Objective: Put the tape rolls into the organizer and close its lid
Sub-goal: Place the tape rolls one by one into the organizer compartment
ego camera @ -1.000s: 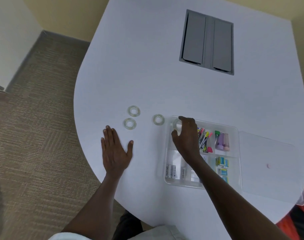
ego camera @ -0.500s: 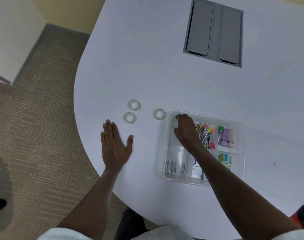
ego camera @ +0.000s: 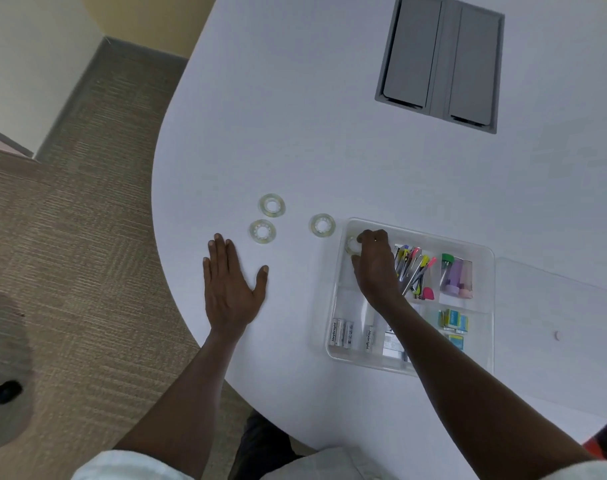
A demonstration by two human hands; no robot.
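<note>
A white rounded table fills most of the view; a grey two-flap hatch is set into it well beyond the organizer; tan ribbed carpet lies off the table's edge, meeting a pale wall with a grey skirting.

The clear organizer sits on the table, its transparent lid lying open flat on the side away from the loose rolls; its compartments hold coloured pens, small tubes, batteries and small blue packs.

The right hand reaches into the organizer's far corner compartment, fingers curled down around a tape roll that rests at the compartment's bottom; thumb and fingertips touch its rim, so it is grasped.

Three tape rolls lie flat on the table outside the organizer: one just beside its corner, a second and a third further off.

The left hand lies flat, palm down, fingers spread, holding nothing, near the second roll but not touching it.
</note>
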